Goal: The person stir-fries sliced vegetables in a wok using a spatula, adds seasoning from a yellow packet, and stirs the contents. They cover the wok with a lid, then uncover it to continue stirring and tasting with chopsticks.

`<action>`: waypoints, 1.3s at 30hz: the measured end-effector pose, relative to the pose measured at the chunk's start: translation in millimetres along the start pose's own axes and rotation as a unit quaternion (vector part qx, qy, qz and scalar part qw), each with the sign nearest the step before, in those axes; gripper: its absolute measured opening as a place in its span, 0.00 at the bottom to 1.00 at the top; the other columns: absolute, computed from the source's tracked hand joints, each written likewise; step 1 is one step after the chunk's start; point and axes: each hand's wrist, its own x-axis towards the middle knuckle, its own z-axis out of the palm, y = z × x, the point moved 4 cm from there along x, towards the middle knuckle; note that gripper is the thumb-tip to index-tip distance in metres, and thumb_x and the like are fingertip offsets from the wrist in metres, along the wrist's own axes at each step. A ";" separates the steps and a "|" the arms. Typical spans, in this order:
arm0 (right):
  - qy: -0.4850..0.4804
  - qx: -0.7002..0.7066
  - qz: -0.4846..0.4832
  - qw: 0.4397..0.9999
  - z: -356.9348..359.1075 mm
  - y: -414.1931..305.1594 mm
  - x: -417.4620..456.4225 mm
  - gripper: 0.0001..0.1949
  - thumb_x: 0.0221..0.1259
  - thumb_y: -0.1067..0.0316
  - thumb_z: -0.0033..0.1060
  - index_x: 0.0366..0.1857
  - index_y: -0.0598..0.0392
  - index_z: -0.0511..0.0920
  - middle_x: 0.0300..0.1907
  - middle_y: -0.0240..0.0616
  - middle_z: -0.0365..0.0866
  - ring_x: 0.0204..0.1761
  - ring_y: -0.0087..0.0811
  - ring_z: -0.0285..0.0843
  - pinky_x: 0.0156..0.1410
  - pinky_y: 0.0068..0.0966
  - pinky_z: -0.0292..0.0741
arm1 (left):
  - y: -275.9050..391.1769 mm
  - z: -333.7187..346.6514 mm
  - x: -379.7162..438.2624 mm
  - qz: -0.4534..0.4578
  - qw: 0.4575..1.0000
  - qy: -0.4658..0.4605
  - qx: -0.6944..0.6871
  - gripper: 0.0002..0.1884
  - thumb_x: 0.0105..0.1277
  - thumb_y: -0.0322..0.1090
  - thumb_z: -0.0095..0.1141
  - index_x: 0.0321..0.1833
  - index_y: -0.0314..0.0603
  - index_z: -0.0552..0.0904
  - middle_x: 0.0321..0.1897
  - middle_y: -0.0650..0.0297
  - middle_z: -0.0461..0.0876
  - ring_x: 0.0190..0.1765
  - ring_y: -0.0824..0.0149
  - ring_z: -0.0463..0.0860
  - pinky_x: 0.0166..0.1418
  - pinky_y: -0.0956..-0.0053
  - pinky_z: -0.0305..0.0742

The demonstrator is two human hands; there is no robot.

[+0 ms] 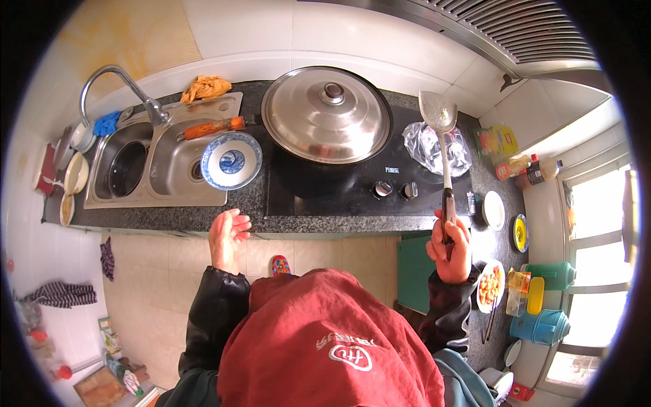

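Note:
My right hand [450, 249] grips the dark wooden handle of a metal wok spatula [444, 147], whose wet-looking blade points away from me over a clear plastic bag [422, 147] on the stove. Nothing is in my left hand [230, 239], which hangs in front of the counter edge with its fingers apart. Beyond it, a blue-and-white bowl [250, 162] sits at the right rim of the sink. A large wok under a domed steel lid [300, 117] stands on the black stove [346, 196]; what it holds is hidden. Its orange-wrapped handle [213, 128] reaches over the sink.
The double steel sink [173, 173] has a black pan [128, 168] in its left basin, under a curved faucet [109, 68]. A plate of food [491, 287] with chopsticks [489, 325], a white bowl [493, 210] and bottles [543, 170] line the right counter. A range hood [519, 30] overhangs the upper right.

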 end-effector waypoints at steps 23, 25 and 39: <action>0.041 0.003 -0.042 0.998 45.5 3.4 9.7 0.15 0.59 0.66 0.43 0.46 0.65 0.70 0.17 0.31 0.63 0.11 0.18 0.52 0.20 0.19 0.62 | 95.4 33.4 71.7 0.277 0.928 -0.152 0.196 0.13 0.66 0.36 0.50 0.49 0.37 0.73 0.35 0.63 0.77 0.39 0.73 0.75 0.46 0.79 0.69; 0.040 0.001 -0.045 0.998 42.1 2.8 11.2 0.15 0.60 0.66 0.43 0.46 0.65 0.69 0.17 0.31 0.63 0.11 0.18 0.53 0.20 0.19 0.63 | 104.5 45.4 81.2 0.293 0.909 -0.154 0.252 0.14 0.64 0.37 0.53 0.48 0.37 0.74 0.36 0.63 0.78 0.40 0.73 0.75 0.48 0.78 0.70; 0.013 -0.015 -0.029 0.999 -14.2 -23.2 6.6 0.15 0.60 0.66 0.43 0.48 0.63 0.69 0.18 0.32 0.65 0.11 0.18 0.53 0.21 0.19 0.65 | 115.7 236.3 116.2 0.491 0.599 -0.213 0.596 0.23 0.51 0.40 0.62 0.49 0.37 0.75 0.44 0.53 0.76 0.50 0.53 0.73 0.56 0.64 0.67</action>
